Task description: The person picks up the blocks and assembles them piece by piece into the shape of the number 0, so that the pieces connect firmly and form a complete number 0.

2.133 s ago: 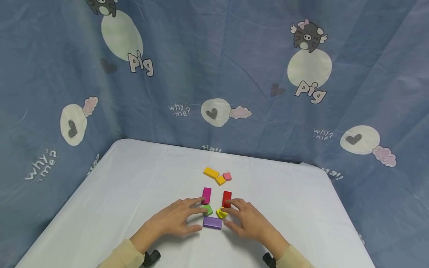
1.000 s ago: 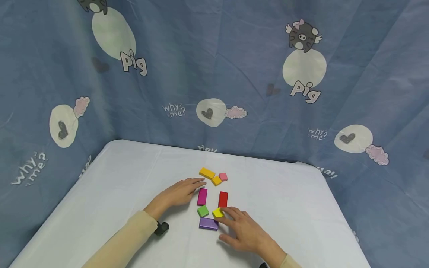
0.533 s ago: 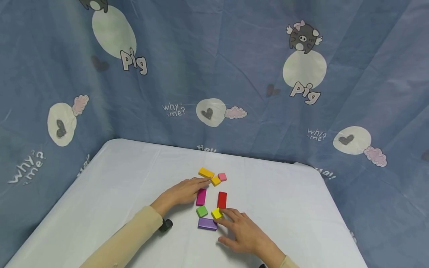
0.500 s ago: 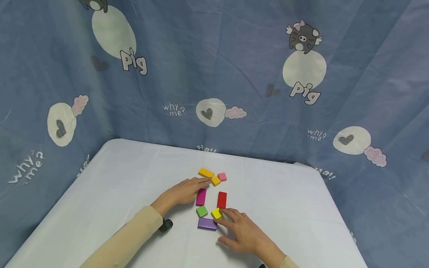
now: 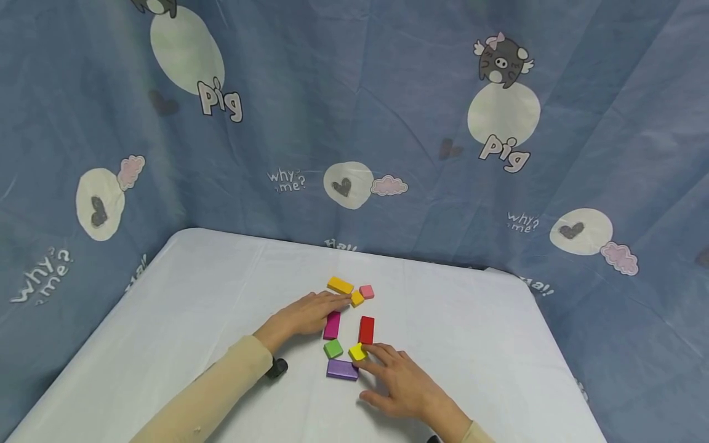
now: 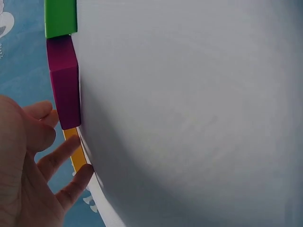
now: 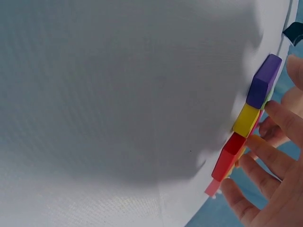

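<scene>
My left hand (image 5: 310, 314) stretches over the far end of a magenta block (image 5: 332, 326), its fingertips right at a small orange block (image 5: 357, 299). In the left wrist view its fingers are spread loosely beside the magenta block. My right hand (image 5: 401, 384) lies with relaxed fingers at the near right of the group. Its index fingertip meets a small yellow block (image 5: 357, 352), and another finger overlaps the right end of a purple block (image 5: 342, 370). A red block (image 5: 367, 330) stands just beyond the yellow one. A green block (image 5: 333, 349) sits between the magenta and purple blocks.
A longer orange block (image 5: 340, 285) and a small pink block (image 5: 367, 291) lie beside the small orange one. All rest on a white-covered table (image 5: 471, 344). A blue printed curtain (image 5: 421, 111) hangs around its back and sides.
My left hand has left the green block and moved forward to the small orange block, which has turned slightly. My right hand stays by the yellow block, its thumb drawn back a little.
</scene>
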The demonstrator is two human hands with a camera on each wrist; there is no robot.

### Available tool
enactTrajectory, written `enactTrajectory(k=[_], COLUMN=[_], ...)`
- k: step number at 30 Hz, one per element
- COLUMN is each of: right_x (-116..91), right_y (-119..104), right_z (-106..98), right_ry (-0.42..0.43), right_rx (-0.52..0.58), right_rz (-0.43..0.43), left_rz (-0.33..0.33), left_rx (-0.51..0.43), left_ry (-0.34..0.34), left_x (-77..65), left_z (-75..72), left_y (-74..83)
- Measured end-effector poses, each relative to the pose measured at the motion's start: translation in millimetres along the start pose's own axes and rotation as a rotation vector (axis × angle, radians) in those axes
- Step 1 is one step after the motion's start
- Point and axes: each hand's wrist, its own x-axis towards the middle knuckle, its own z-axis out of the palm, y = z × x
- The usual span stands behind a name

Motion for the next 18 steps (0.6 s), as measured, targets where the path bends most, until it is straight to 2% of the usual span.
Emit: enactTrajectory(k=[8,13,18], right_x=[0.0,0.2,0.7], right_y=[0.5,0.7,1.1], right_z=[-0.1,-0.9,-0.3], right_ry=[-0.002,-0.009,-0.005], right_rx=[0.002,0.009,0.011], right_rz=[-0.005,0.005,0.002], left_rz=[-0.012,0.015,0.03], left_rx=[0.027,0.101,0.125], left_ry=[-0.003,0.024,0.043], left_x=[2.3,1.9,0.4], left_z=[-2.0,-4.7,-4.5], left_y=[2.4,2.3,1.7])
